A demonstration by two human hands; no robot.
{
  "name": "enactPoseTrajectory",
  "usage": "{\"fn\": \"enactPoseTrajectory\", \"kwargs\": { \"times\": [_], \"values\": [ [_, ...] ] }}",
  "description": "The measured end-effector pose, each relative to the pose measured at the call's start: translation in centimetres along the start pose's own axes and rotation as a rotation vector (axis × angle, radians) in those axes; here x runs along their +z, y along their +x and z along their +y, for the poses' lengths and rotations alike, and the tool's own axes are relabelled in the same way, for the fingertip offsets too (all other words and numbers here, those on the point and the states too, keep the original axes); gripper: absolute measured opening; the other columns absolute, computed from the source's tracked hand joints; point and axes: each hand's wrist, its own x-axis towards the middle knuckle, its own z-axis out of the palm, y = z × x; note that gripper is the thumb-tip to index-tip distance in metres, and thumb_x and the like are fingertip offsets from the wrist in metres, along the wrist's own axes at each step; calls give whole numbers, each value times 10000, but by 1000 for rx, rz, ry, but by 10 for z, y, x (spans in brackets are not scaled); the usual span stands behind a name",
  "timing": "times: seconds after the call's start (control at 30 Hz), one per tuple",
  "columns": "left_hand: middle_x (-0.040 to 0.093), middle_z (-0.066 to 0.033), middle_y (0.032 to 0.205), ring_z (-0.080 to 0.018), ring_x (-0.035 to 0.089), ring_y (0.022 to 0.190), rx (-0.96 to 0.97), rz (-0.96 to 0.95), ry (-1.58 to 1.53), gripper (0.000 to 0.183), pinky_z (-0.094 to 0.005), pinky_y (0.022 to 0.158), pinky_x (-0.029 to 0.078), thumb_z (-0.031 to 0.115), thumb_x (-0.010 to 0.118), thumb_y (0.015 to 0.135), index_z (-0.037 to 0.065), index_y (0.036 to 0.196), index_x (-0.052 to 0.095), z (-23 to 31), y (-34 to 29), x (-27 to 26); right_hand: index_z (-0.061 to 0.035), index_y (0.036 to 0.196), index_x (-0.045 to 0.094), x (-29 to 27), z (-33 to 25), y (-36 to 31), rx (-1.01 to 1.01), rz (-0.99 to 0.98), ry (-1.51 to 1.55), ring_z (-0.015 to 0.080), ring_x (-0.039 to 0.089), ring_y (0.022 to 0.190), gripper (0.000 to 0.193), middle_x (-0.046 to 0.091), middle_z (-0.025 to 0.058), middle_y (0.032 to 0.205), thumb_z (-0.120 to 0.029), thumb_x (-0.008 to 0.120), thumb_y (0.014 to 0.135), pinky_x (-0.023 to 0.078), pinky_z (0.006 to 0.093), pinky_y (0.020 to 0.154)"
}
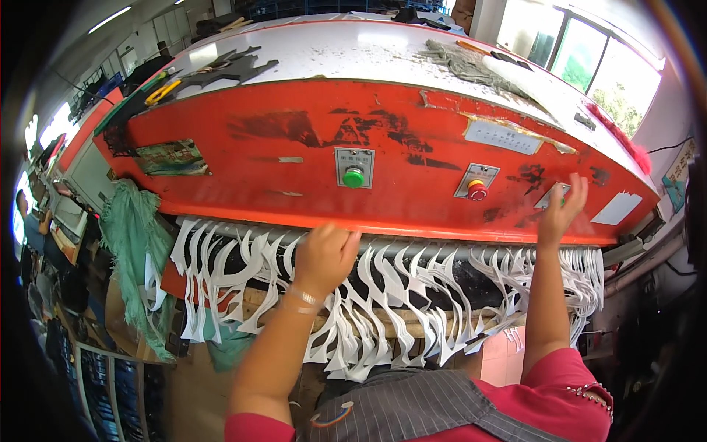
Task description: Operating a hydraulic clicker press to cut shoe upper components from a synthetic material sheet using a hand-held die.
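Observation:
A large red machine (pixel 280 184) with a white top stands in front of me. Along its lower edge many white cut strips (pixel 379 335) hang in curved, wavy bunches. Just above them, my left hand (pixel 324 258) is curled at the machine's lower edge; whatever is in its fingers is hidden. Farther right, my right hand (pixel 565 206) is raised against the red front, fingers extended upward. It partly covers a small control plate with a green button (pixel 563 200), and its thumb side is close to that button.
A large green push button (pixel 353 177) and a red stop button (pixel 477 190) sit on the front. Yellow-handled scissors (pixel 163 91) and dark scraps (pixel 232 70) lie on top. Green cloth (pixel 136 243) hangs at the left; a grey glove-like fabric (pixel 471 66) lies back right.

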Motion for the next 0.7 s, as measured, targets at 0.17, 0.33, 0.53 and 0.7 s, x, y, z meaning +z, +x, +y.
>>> {"fn": "enactPoseTrajectory", "kwargs": {
  "times": [0.17, 0.33, 0.53, 0.7],
  "values": [
    [599, -126, 809, -335, 572, 784, -257, -244, 31, 274, -459, 705, 447, 299, 665, 830, 40, 781, 589, -16, -139, -4, -28, 1024, 654, -62, -93, -107, -93, -1166, 394, 350, 583, 1005, 332, 647, 172, 1023, -298, 675, 832, 452, 417, 887],
    [597, -114, 938, -324, 550, 943, -171, -132, 156, 292, -510, 948, 378, 307, 677, 800, 40, 901, 618, 3, -183, 1, -28, 957, 664, -106, -146, -172, -4, -1668, 311, 386, 595, 949, 445, 646, 197, 983, -381, 394, 971, 466, 455, 853],
    [602, -93, 867, -296, 573, 888, -176, -114, 175, 246, -474, 970, 372, 303, 636, 804, 63, 855, 648, 11, -205, -5, -46, 901, 686, -112, -155, -191, -148, -1640, 112, 373, 613, 893, 388, 650, 175, 943, -331, 425, 940, 482, 452, 824],
    [603, -116, 880, -321, 575, 877, -163, -115, 139, 297, -455, 919, 404, 309, 655, 799, 29, 896, 632, 16, -209, -11, -32, 856, 690, -119, -152, -189, -165, -1659, 183, 380, 620, 856, 434, 658, 188, 879, -362, 418, 932, 490, 459, 807]
  ]
}}
